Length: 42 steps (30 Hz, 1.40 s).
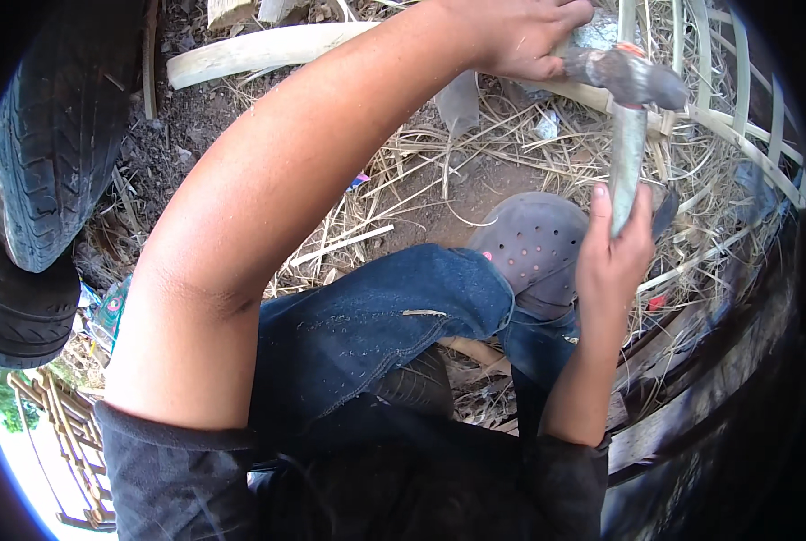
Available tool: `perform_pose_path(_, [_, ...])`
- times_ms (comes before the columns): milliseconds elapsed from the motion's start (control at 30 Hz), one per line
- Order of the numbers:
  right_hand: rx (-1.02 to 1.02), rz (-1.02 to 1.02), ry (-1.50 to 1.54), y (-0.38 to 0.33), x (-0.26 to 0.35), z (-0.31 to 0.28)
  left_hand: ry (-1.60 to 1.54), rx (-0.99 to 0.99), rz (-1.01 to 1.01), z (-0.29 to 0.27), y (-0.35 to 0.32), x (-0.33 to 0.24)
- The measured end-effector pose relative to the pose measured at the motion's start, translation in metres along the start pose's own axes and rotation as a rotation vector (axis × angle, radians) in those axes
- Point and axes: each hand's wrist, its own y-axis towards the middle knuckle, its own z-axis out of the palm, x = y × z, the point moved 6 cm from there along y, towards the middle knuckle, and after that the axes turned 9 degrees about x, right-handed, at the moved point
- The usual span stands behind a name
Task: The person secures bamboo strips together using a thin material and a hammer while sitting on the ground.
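My right hand [615,239] is wrapped round the pale green handle of a hammer [626,144]. The hammer's dark, worn metal head [633,79] is up beside my left hand, its handle pointing back toward me. My left hand [534,36] reaches to the top of the view with its fingers and thumb closed around a pale bamboo strip [592,93]. Much of that grip is cut off by the upper edge or hidden behind the fingers. Below the hammer head, the strip runs on to the right.
Another length of pale bamboo [258,52] shows left of my forearm. Thin bamboo slats [741,72] stand at the upper right. Shavings [412,149] litter the soil. Worn tyres [46,171] stand at left, a bamboo frame [69,433] lower left. My grey clog [529,243] is near the hammer.
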Motion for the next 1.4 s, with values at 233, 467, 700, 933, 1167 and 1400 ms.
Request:
perform_pose_path(233, [-0.066,0.047,0.314,-0.007,-0.001,-0.011,-0.056,0.074,-0.011,-0.004,0.004,-0.002])
perform_pose_path(467, [0.142,0.159,0.707,-0.001,-0.007,0.014,-0.019,0.07,-0.001,-0.015,-0.001,-0.003])
perform_pose_path(700, [0.014,0.096,0.753,-0.017,-0.005,0.006,-0.023,-0.039,0.012,-0.008,0.0,-0.004])
perform_pose_path(933, [0.137,0.251,0.603,-0.009,-0.01,-0.005,0.021,-0.155,0.041,-0.011,-0.004,-0.005])
perform_pose_path(1167, [0.148,0.186,0.526,0.002,-0.014,0.006,-0.042,-0.003,0.019,-0.017,0.002,-0.005])
perform_pose_path(1400, [0.092,0.165,0.548,0.002,-0.011,0.001,-0.024,0.053,-0.022,-0.013,-0.001,-0.006])
